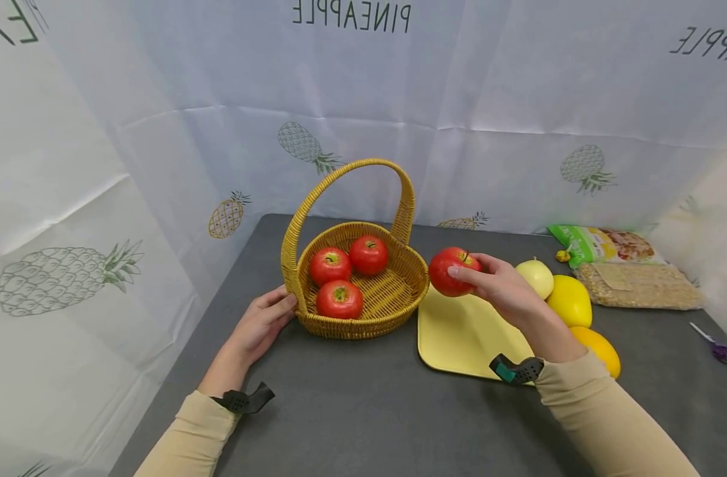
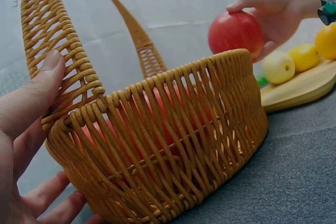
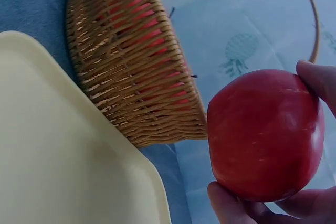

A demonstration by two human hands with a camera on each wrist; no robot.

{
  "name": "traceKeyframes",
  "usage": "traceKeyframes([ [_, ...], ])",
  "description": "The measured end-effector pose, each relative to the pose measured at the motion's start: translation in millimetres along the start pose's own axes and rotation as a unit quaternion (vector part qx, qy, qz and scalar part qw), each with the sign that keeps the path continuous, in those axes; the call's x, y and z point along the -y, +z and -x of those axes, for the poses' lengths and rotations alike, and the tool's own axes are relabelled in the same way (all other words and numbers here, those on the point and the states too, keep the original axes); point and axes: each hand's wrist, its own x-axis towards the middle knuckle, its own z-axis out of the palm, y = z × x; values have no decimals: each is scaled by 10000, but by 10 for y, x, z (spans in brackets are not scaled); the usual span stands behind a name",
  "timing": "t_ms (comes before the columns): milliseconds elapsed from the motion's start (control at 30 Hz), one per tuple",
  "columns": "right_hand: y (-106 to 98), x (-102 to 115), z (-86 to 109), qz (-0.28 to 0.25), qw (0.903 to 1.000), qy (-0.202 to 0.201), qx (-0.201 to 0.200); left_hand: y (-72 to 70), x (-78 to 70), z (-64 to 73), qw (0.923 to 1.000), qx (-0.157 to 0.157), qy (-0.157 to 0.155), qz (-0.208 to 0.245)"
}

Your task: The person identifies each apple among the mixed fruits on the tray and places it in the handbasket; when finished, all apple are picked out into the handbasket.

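Observation:
Between the thumb and fingers of my right hand (image 1: pixel 506 288) is a red apple (image 1: pixel 449 271), held at the right rim of a woven basket (image 1: pixel 393 322). The basket has a tall arched handle (image 1: pixel 304 212). Inside it sit three red apples: one front (image 1: pixel 339 300), one left (image 1: pixel 329 266) and one toward the back (image 1: pixel 369 256). My left hand (image 1: pixel 262 324) touches the basket's left side. Its thumb rests against the handle's base in the left wrist view, with the other fingers spread lower along the woven wall (image 2: pixel 173 150).
A pale yellow tray (image 1: pixel 459 338) lies right of the basket, partly under my right arm. Beside it are a pale round fruit (image 1: pixel 535 277), a yellow fruit (image 1: pixel 570 301) and an orange-yellow one (image 1: pixel 602 351). Packaged food bags (image 1: pixel 637 281) and a purple-wrapped lollipop (image 1: pixel 726 352) lie farther right.

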Motion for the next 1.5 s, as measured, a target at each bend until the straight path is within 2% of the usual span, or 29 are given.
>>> traceKeyframes([
  [233, 93, 82, -44, 440, 9990, -57, 24, -14, -8, -7, 10000, -27, 15, -69],
  [500, 198, 176, -70, 464, 9989, -7, 88, -14, 0, -5, 10000, -25, -5, -34],
  [767, 278, 244, -92, 722, 9973, -28, 156, -28, 14, -5, 10000, 0, 24, -55],
  [967, 337, 250, -146, 855, 9960, -144, 237, -23, 16, -9, 10000, 16, 22, -78],
  [1233, 386, 249, -165, 1101, 9933, -94, 340, -12, 5, -17, 9999, 56, -20, -81],
  [1500, 439, 291, -172, 1137, 9923, -133, 471, -10, -3, -18, 10000, 84, -47, -20],
])
